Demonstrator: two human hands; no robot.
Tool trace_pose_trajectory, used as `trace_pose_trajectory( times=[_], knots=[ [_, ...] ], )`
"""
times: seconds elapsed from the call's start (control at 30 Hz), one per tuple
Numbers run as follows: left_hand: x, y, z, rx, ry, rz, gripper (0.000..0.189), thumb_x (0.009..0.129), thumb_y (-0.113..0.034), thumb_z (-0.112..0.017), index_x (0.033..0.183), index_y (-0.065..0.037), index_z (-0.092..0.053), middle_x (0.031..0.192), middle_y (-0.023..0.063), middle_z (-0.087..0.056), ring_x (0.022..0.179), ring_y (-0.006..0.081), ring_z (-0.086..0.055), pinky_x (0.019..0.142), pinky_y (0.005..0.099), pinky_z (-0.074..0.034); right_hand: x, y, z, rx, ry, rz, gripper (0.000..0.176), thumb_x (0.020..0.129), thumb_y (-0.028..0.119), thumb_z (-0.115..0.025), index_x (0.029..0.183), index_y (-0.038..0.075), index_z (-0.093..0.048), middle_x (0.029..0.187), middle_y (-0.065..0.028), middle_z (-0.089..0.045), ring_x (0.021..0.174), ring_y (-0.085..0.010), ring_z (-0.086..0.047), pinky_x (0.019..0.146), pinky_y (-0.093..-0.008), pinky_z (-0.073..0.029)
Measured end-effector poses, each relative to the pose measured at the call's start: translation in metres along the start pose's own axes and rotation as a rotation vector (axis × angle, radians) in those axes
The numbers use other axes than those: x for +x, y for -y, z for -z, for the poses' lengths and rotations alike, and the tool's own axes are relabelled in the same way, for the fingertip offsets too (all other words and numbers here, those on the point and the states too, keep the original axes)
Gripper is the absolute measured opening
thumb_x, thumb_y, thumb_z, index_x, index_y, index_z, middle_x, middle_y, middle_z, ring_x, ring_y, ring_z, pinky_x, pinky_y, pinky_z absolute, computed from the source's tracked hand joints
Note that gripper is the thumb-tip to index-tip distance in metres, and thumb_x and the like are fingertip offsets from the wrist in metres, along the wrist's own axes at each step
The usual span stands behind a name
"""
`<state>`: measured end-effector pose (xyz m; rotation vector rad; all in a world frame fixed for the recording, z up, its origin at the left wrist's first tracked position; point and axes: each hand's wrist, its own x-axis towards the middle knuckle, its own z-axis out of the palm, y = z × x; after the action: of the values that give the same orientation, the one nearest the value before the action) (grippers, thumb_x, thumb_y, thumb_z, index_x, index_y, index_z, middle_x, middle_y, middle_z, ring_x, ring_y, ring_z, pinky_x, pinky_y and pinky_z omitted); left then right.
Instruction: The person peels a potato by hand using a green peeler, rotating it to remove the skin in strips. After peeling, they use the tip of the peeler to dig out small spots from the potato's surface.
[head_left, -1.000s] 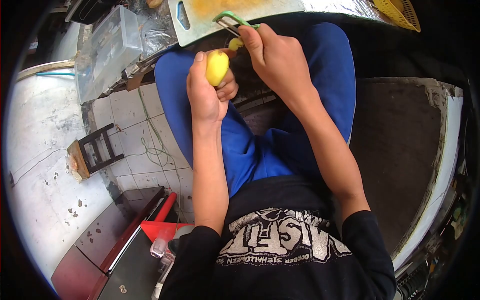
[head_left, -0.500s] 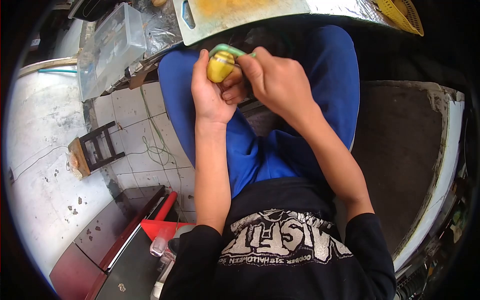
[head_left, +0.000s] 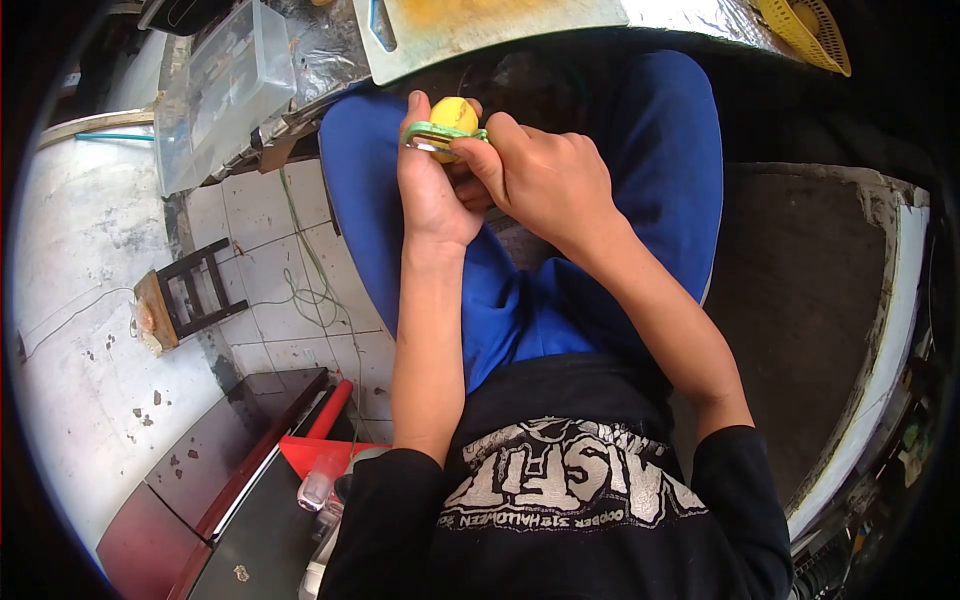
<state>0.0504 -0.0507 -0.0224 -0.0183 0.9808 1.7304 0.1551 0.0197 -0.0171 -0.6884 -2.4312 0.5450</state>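
My left hand [head_left: 436, 195] is wrapped round a peeled yellow potato [head_left: 455, 114], with the thumb upright along its left side. In my right hand [head_left: 545, 175] is a green peeler [head_left: 428, 131], closed in the fingers. The peeler's head lies across the lower part of the potato on the side facing me, its blade against or very near the surface. A small brownish patch shows on the upper part of the potato. Both hands are above my lap, and the left fingers behind the potato are partly hidden.
A cutting board [head_left: 500, 30] with orange-yellow stains lies on the counter ahead. A clear plastic box [head_left: 225, 100] stands at the left, and a yellow basket [head_left: 808, 35] at the upper right. A small wooden stool [head_left: 190, 298] and a green cord [head_left: 310, 270] are on the tiled floor.
The peeler has come down from the top of the potato to its lower part, nearer me. My right hand has moved slightly down with it; the left hand still grips the potato.
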Motion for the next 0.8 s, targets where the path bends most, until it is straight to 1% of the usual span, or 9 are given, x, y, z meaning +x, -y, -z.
trace_pose_trajectory(
  times=[0.07, 0.23, 0.3, 0.33, 0.37, 0.43, 0.57, 0.67, 0.8],
  knots=[
    [0.000, 0.000, 0.000, 0.004, 0.006, 0.002, 0.053, 0.094, -0.057, -0.039, 0.093, -0.009, -0.062, 0.065, -0.0045, -0.053, 0.039, 0.0042, -0.031, 0.034, 0.0189, -0.020, 0.001, -0.001, -0.001, 0.006, -0.008, 0.016, 0.047, 0.092, 0.050, -0.053, 0.072, 0.007, -0.057, 0.049, -0.0097, -0.058, 0.039, -0.0283, -0.058, 0.037, -0.0369, -0.046],
    [-0.006, 0.000, -0.016, 0.039, -0.108, -0.029, 0.048, 0.094, -0.054, -0.038, 0.089, -0.012, -0.060, 0.057, -0.0052, -0.046, 0.037, 0.0049, -0.030, 0.033, 0.0187, -0.020, 0.008, -0.005, -0.005, 0.002, -0.098, -0.015, 0.048, 0.092, 0.049, -0.053, 0.068, 0.008, -0.054, 0.048, -0.0100, -0.057, 0.039, -0.0296, -0.058, 0.036, -0.0377, -0.045],
    [-0.005, 0.000, -0.009, 0.084, 0.073, -0.017, 0.046, 0.094, -0.053, -0.037, 0.084, -0.013, -0.058, 0.050, -0.0059, -0.036, 0.035, 0.0059, -0.026, 0.033, 0.0188, -0.020, 0.013, -0.010, -0.006, -0.011, -0.128, -0.029, 0.048, 0.092, 0.049, -0.054, 0.066, 0.008, -0.053, 0.048, -0.0103, -0.056, 0.039, -0.0301, -0.058, 0.035, -0.0380, -0.045],
    [-0.008, 0.000, -0.014, 0.101, 0.070, -0.011, 0.047, 0.095, -0.052, -0.035, 0.079, -0.013, -0.055, 0.047, -0.0061, -0.028, 0.033, 0.0066, -0.023, 0.032, 0.0202, -0.019, 0.014, -0.014, -0.006, -0.008, -0.131, -0.048, 0.048, 0.092, 0.048, -0.054, 0.065, 0.008, -0.052, 0.047, -0.0106, -0.056, 0.039, -0.0307, -0.057, 0.035, -0.0383, -0.045],
    [-0.007, 0.001, -0.012, 0.101, 0.072, -0.007, 0.047, 0.095, -0.052, -0.035, 0.079, -0.013, -0.055, 0.047, -0.0061, -0.028, 0.033, 0.0066, -0.023, 0.032, 0.0202, -0.019, 0.016, -0.017, -0.006, -0.006, -0.134, -0.067, 0.049, 0.093, 0.048, -0.054, 0.064, 0.008, -0.051, 0.047, -0.0109, -0.056, 0.040, -0.0312, -0.057, 0.035, -0.0385, -0.044],
    [-0.005, 0.002, -0.007, 0.104, 0.202, -0.002, 0.047, 0.095, -0.052, -0.034, 0.084, -0.011, -0.055, 0.048, -0.0055, -0.027, 0.035, 0.0070, -0.020, 0.034, 0.0222, -0.019, 0.018, -0.022, -0.006, -0.018, -0.140, -0.083, 0.049, 0.093, 0.047, -0.054, 0.063, 0.008, -0.051, 0.047, -0.0121, -0.055, 0.040, -0.0320, -0.057, 0.035, -0.0392, -0.044],
    [-0.009, 0.001, -0.012, 0.079, 0.201, 0.035, 0.048, 0.096, -0.051, -0.033, 0.091, -0.009, -0.054, 0.049, -0.0047, -0.025, 0.037, 0.0076, -0.019, 0.036, 0.0234, -0.018, 0.024, -0.036, -0.003, 0.033, -0.191, -0.128, 0.050, 0.092, 0.047, -0.057, 0.063, 0.006, -0.053, 0.048, -0.0142, -0.055, 0.043, -0.0343, -0.058, 0.037, -0.0416, -0.045],
    [-0.009, -0.001, -0.007, 0.071, 0.290, 0.056, 0.049, 0.096, -0.052, -0.034, 0.098, -0.006, -0.052, 0.051, -0.0041, -0.026, 0.038, 0.0075, -0.018, 0.038, 0.0233, -0.018, 0.028, -0.038, 0.010, 0.051, -0.157, -0.255, 0.052, 0.085, 0.050, -0.064, 0.064, 0.004, -0.054, 0.048, -0.0149, -0.055, 0.046, -0.0353, -0.059, 0.041, -0.0419, -0.046],
    [-0.010, 0.000, -0.011, 0.104, 0.300, -0.044, 0.047, 0.099, -0.047, -0.036, 0.106, -0.004, -0.053, 0.056, -0.0009, -0.036, 0.039, 0.0072, -0.028, 0.037, 0.0222, -0.022, 0.028, -0.040, 0.019, 0.097, -0.144, -0.262, 0.052, 0.085, 0.050, -0.065, 0.064, 0.003, -0.054, 0.048, -0.0147, -0.055, 0.047, -0.0351, -0.060, 0.043, -0.0410, -0.047]
  ],
)
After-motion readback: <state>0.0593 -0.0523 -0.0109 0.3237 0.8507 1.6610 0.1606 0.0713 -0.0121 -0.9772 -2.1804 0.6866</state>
